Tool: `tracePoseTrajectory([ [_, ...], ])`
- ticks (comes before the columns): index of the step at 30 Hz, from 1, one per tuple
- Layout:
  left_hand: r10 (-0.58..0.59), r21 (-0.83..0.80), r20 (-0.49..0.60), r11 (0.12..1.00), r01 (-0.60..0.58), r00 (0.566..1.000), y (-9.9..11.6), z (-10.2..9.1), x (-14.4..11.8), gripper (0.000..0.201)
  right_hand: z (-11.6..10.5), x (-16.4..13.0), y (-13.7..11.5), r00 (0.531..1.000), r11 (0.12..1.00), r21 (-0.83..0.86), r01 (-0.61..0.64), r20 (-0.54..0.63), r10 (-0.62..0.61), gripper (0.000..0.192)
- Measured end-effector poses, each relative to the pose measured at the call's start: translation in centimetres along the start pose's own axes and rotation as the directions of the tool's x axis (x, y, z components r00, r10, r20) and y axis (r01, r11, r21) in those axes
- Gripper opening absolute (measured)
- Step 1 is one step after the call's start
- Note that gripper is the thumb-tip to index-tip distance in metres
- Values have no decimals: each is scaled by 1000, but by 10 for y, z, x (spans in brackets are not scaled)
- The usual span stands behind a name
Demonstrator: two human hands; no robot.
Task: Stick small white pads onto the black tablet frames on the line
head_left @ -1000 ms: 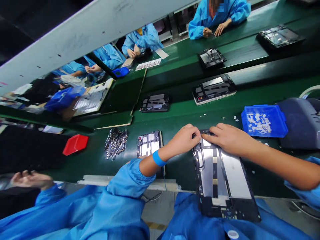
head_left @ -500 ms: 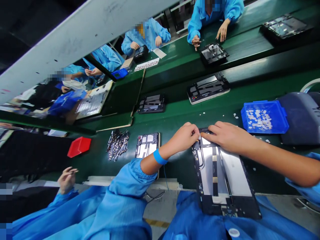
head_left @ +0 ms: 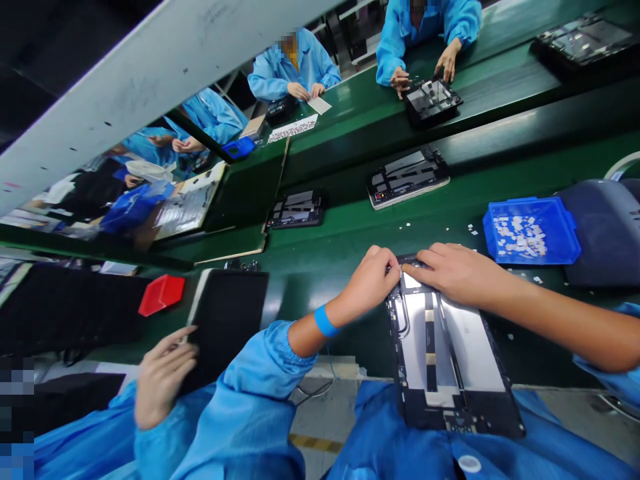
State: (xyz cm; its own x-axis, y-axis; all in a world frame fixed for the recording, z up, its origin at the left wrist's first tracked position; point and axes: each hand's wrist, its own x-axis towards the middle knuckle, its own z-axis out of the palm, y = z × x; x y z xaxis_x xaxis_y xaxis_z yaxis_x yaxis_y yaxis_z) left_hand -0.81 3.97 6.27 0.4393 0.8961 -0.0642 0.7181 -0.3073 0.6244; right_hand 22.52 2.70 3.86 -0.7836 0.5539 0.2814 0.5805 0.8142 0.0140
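An opened tablet (head_left: 470,347) with bare silver battery panels and black ribbon cables rests partly on the table edge, tilted over my lap. My left hand (head_left: 371,277), below a blue wristband (head_left: 326,321), has thumb and index finger pinched together at the tablet's upper left corner. What lies between those fingertips is too small to make out. My right hand (head_left: 453,273) lies across the tablet's top edge with fingers stretched out. Its index fingertip presses beside the left fingertips.
Right of my hands stand a blue tray (head_left: 533,233) of small white pieces and a dark grey device (head_left: 605,233). Opened tablets (head_left: 410,175) lie beyond. To the left are a co-worker's hand (head_left: 167,377), a black panel (head_left: 230,320) and a red bin (head_left: 161,295). Other co-workers sit opposite.
My hands stay at the same corner. On the left, the co-worker's hand has moved right and a black panel now stands there, while the tablet lying beside my left wrist is gone from its place.
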Motion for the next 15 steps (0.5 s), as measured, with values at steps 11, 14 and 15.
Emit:
tracePoseTrajectory([
  [11, 20, -51, -62, 998, -23, 998, -4, 9, -6, 14, 1, -1, 1, 1000, 1000, 6, -2, -4, 2, 41],
  [14, 40, -45, -84, 998, -43, 996, -4, 8, -11, 13, 1, -1, 1, 1000, 1000, 14, -2, -10, 2, 40],
  [15, 37, -43, -89, 998, -41, 995, -4, 8, -12, 13, 1, -1, 1, 1000, 1000, 19, -4, -14, 4, 40],
])
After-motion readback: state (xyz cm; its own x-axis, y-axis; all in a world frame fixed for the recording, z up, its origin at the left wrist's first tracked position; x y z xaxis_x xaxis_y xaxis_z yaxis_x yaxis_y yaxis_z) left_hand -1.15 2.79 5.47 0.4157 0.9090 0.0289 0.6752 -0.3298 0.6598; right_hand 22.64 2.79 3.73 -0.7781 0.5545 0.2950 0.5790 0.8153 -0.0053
